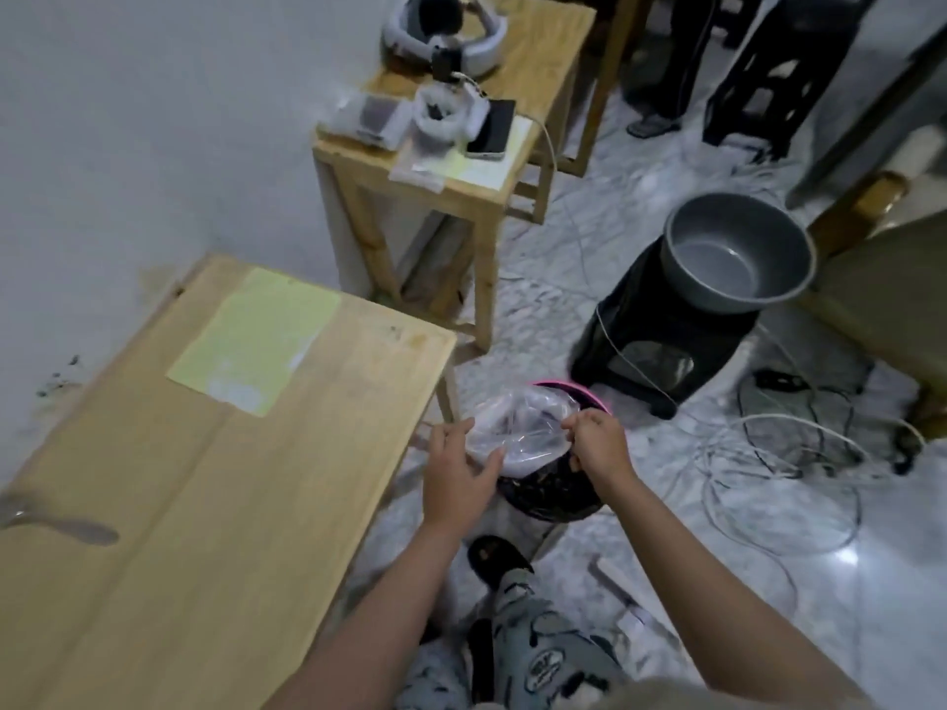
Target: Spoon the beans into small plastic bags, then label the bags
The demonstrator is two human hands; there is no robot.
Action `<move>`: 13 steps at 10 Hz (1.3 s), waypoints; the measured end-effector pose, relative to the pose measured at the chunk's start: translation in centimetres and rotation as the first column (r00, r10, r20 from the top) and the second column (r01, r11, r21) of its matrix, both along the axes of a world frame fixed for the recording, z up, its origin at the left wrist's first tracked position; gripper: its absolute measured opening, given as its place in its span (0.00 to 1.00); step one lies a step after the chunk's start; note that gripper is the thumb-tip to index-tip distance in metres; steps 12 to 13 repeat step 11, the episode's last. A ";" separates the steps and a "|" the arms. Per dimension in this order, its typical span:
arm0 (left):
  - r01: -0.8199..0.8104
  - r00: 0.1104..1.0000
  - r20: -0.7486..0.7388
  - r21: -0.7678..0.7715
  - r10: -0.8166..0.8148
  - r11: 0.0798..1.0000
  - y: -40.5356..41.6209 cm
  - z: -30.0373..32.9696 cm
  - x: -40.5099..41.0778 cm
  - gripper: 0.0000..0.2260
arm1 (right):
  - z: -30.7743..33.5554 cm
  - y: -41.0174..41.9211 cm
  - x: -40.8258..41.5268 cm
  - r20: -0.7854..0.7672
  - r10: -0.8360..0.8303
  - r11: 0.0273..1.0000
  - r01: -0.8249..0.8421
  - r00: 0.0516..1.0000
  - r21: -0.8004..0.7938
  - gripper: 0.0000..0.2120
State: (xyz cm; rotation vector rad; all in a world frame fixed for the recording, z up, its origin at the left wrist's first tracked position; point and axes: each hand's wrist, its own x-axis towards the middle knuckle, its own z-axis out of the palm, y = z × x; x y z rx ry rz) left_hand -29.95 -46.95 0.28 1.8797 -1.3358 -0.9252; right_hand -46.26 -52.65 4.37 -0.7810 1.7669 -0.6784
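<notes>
Nearest the camera, a leg in pale blue printed trousers point(538, 653) ended in a black slipper point(494, 558) on the white marbled tile floor point(768, 632). Just beyond the slipper stood the pink-rimmed round basin of dark beans point(551, 491), the landmark here.

Directly over that basin, both hands held a small clear plastic bag point(517, 435). The left hand point(456, 479) cupped the bag's left edge between thumb and curled fingers, while the right hand point(597, 443) pinched its right rim with bent fingers. Whether any beans lay inside the bag could not be told through the blur.

Left of the basin ran a long pale wooden tabletop point(179, 504), set against a white wall point(128, 120). A light yellow paper sheet point(256, 340) lay on its far part, and a blurred metal spoon point(56, 525) rested at its near left edge.

Right of the basin and a little farther off, a black plastic stool point(651, 351) carried a grey round metal pot point(738, 253). White and black cables point(784, 453) sprawled over the tiles to the basin's right.

Well beyond the basin stood a second, smaller wooden table point(487, 187), bearing a dark phone point(492, 128), small bags point(440, 115) and a white headset point(446, 33). Another black stool point(784, 69) stood farthest back on the right.
</notes>
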 end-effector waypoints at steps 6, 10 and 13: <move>0.353 0.929 0.031 0.231 -0.369 0.907 -5.9 -26.7 -9.5 0.23 | -28.1 -2.4 -6.4 -0.196 -0.161 0.966 0.195 0.967 0.168 0.14; 0.390 0.904 -0.002 0.412 -0.427 0.824 -6.4 -34.5 -9.5 0.34 | -33.6 -3.4 -5.5 0.142 -0.165 0.980 0.147 0.976 0.132 0.12; 0.378 0.916 -0.018 0.380 -0.402 0.844 -5.5 -33.7 -9.5 0.34 | -34.1 -3.7 -5.6 0.200 -0.236 0.968 0.211 0.951 0.140 0.21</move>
